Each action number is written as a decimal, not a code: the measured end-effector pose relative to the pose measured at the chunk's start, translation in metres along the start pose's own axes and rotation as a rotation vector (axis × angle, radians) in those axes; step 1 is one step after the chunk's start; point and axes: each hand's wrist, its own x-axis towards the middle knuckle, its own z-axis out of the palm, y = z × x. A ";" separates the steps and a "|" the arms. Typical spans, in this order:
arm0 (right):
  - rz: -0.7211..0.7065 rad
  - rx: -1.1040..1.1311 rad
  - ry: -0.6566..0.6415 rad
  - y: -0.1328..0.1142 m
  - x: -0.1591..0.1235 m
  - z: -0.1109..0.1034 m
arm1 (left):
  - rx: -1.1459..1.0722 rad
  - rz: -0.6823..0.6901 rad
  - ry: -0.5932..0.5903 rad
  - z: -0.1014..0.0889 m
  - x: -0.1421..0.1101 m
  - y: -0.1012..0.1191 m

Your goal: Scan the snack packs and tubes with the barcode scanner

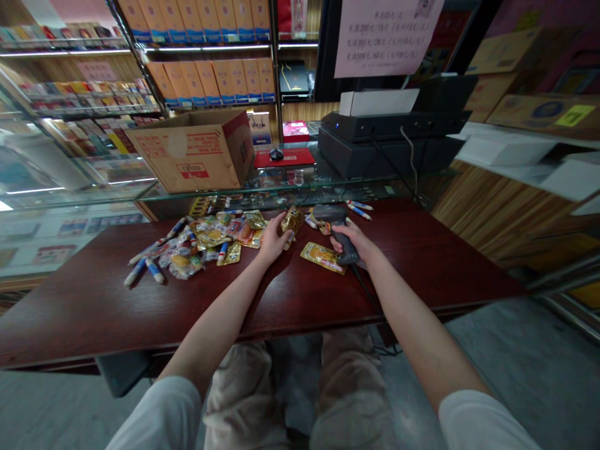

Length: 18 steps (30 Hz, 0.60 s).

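Note:
My left hand [274, 240] grips a gold foil snack packet [292, 221] above the dark red wooden counter [107, 281]. My right hand [349, 240] is wrapped around the handle of a grey corded handheld barcode scanner [332, 219]. Between my hands, a yellow snack packet [322, 257] lies flat. A heap of foil snack packets [218, 240] sits left of my left hand, with several blue-and-white tube-shaped packs [143, 270] at its edge. More of these tubes [359, 210] lie beyond my right hand.
A glass display case [281, 184] runs along the counter's far edge, holding a cardboard box [192, 150], a computer mouse [276, 154] on a red mat, and a black printer-like machine [389, 134]. Stocked shelves stand behind. The scanner's cable [365, 294] drops over the near edge.

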 end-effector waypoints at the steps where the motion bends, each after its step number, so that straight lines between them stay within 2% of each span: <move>1: 0.009 -0.010 -0.007 0.001 0.000 -0.001 | -0.013 -0.008 0.000 0.000 -0.001 0.002; 9: 0.046 -0.037 0.009 -0.001 0.001 0.003 | -0.248 -0.139 0.017 -0.001 -0.005 0.018; 14: 0.009 -0.004 0.015 -0.002 -0.001 0.003 | -0.345 -0.199 0.058 0.002 -0.003 0.015; 18: 0.015 -0.004 -0.022 -0.003 -0.003 0.004 | -0.568 -0.303 0.136 0.004 -0.001 0.010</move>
